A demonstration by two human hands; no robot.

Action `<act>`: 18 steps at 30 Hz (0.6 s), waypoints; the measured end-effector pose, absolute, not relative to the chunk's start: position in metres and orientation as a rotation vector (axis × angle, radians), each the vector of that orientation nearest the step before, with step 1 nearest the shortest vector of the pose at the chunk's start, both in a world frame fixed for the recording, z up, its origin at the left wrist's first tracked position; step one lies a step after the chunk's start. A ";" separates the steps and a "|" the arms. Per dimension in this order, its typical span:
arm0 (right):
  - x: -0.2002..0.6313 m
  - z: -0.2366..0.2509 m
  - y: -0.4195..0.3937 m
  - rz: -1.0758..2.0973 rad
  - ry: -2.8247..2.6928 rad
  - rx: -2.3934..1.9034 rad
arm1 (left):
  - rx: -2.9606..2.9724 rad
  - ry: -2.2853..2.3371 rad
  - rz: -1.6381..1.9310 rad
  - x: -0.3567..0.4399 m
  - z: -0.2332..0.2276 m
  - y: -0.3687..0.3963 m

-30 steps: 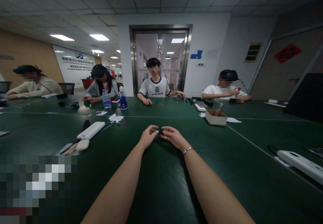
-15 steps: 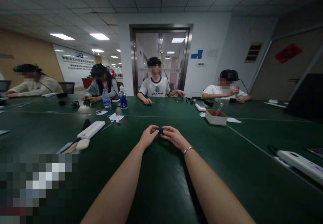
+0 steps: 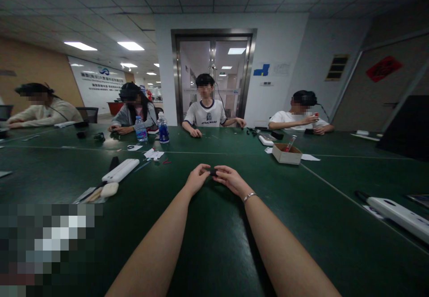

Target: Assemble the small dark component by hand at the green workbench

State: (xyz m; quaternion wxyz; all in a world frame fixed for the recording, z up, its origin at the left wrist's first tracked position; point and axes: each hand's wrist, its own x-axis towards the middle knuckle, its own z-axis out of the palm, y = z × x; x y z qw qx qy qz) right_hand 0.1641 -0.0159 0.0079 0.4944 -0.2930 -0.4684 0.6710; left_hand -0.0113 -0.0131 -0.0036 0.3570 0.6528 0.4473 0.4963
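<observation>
My left hand (image 3: pixel 197 179) and my right hand (image 3: pixel 231 180) meet fingertip to fingertip over the dark green table (image 3: pixel 214 243). Between them they pinch a small black object (image 3: pixel 213 171), too small to identify. Both forearms stretch out from the near edge, and a thin bracelet (image 3: pixel 250 196) circles my right wrist. The hands rest on or just above the tabletop.
A white power strip (image 3: pixel 121 170) lies to the left, another (image 3: pixel 398 213) at the right edge. A small cardboard box (image 3: pixel 286 154) stands right of centre. Two bottles (image 3: pixel 163 130) and paper scraps (image 3: pixel 153 154) sit farther back. Several people sit along the far side.
My hands stay together on the small black object. The view has tilted slightly, so everything sits a little lower or higher in frame; nothing else moved noticeably.
</observation>
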 end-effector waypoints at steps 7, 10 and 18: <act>0.164 0.008 -0.016 1.628 -1.124 -0.721 | 1.688 1.145 1.262 -0.011 -0.002 -0.013; 0.164 0.008 -0.016 1.629 -1.125 -0.724 | 1.668 1.135 1.251 -0.012 -0.003 -0.013; 0.164 0.009 -0.017 1.632 -1.120 -0.736 | 1.687 1.116 1.244 -0.012 -0.006 -0.010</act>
